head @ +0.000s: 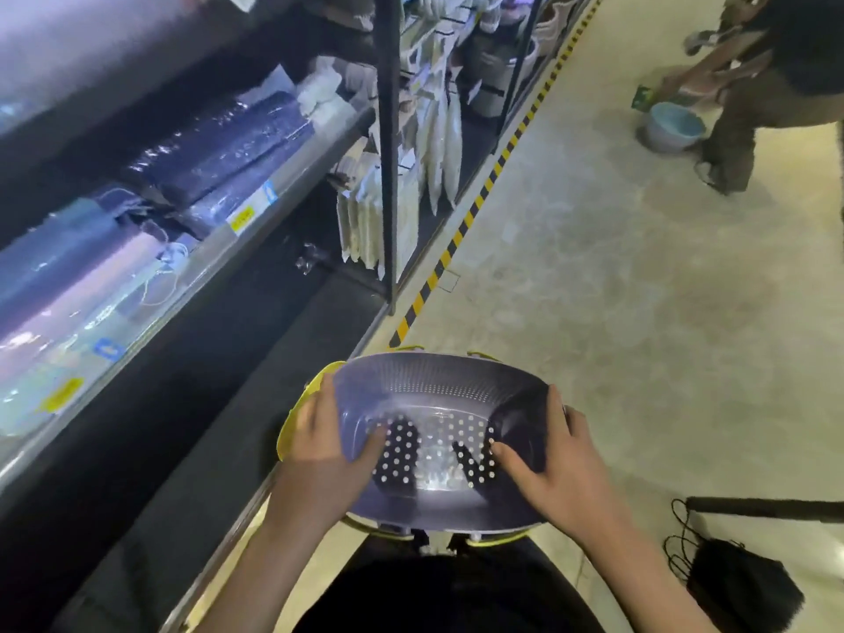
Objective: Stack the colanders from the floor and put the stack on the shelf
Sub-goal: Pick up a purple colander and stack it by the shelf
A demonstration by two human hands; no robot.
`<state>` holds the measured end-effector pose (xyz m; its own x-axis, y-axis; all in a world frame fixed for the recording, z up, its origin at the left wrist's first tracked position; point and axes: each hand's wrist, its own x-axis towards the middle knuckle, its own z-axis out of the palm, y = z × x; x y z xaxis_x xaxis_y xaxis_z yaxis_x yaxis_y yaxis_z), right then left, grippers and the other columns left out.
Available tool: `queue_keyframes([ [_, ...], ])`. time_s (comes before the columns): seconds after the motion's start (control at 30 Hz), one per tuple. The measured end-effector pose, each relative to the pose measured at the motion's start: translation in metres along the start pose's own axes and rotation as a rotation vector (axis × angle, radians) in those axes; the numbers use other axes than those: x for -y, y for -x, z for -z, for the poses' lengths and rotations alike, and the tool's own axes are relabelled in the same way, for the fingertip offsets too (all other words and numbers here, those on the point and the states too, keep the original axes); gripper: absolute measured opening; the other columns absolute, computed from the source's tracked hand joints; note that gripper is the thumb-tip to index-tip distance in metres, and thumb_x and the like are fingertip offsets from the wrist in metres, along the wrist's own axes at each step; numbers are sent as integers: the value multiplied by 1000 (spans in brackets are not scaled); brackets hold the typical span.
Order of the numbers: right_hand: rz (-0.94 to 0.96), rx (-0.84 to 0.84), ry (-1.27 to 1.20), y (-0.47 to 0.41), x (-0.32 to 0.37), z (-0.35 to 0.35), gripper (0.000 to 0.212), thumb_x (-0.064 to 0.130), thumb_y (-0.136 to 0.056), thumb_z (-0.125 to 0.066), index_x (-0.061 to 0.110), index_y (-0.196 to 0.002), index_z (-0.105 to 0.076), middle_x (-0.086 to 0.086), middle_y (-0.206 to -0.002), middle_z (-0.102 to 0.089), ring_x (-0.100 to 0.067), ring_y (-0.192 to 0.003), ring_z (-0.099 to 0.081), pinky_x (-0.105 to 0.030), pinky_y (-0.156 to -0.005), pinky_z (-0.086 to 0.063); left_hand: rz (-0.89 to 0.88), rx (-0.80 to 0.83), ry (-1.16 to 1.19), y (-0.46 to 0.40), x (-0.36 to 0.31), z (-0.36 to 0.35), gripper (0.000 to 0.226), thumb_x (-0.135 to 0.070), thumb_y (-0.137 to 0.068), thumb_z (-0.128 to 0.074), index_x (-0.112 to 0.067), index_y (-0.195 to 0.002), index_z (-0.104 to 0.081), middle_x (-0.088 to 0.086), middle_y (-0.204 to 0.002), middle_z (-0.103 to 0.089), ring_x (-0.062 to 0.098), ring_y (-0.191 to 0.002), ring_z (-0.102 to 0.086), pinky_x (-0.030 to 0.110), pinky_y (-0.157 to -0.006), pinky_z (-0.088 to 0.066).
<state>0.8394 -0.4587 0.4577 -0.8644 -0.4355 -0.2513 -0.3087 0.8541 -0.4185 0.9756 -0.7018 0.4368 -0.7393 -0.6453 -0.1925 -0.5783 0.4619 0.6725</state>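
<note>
A grey-purple perforated colander (438,395) sits on top of a stack, with yellow colander rims (292,427) showing beneath it at the left, back and front. I hold the stack in front of my body above the floor. My left hand (326,443) grips the left rim, fingers inside the bowl. My right hand (550,468) grips the right rim the same way. The dark lower shelf (255,358) lies just to the left of the stack.
Shelving (214,212) with wrapped blue and pink goods runs along the left; a yellow-black floor stripe (456,239) marks its edge. Another person (753,84) bends over a blue basin (676,125) at the far right. A black bag (740,582) lies at the lower right.
</note>
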Motion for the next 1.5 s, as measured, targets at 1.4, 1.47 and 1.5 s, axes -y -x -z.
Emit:
queue_keyframes([
  [1.4, 1146, 419, 382, -415, 42, -492, 100, 55, -84, -49, 2, -154, -2, -26, -147, -28, -37, -120, -41, -38, -90, -46, 947, -574, -30, -150, 354, -301, 108, -51, -84, -68, -4, -156, -3, 18, -149, -33, 38, -121, -53, 37, -87, -51],
  [1.47, 1145, 429, 453, -415, 48, -489, 102, 56, -84, -50, -1, -154, 0, -26, -145, -30, -35, -117, -41, -37, -90, -44, 938, -539, -21, -148, 353, -297, 109, -50, -84, -67, -4, -156, -1, 20, -149, -31, 40, -122, -52, 39, -89, -50],
  [1.5, 1123, 459, 479, -414, 50, -487, 105, 55, -85, -55, 1, -154, 4, -26, -144, -30, -36, -117, -42, -38, -91, -44, 940, -506, -12, -146, 351, -294, 109, -50, -85, -68, -4, -157, 1, 20, -150, -30, 42, -122, -52, 42, -90, -50],
])
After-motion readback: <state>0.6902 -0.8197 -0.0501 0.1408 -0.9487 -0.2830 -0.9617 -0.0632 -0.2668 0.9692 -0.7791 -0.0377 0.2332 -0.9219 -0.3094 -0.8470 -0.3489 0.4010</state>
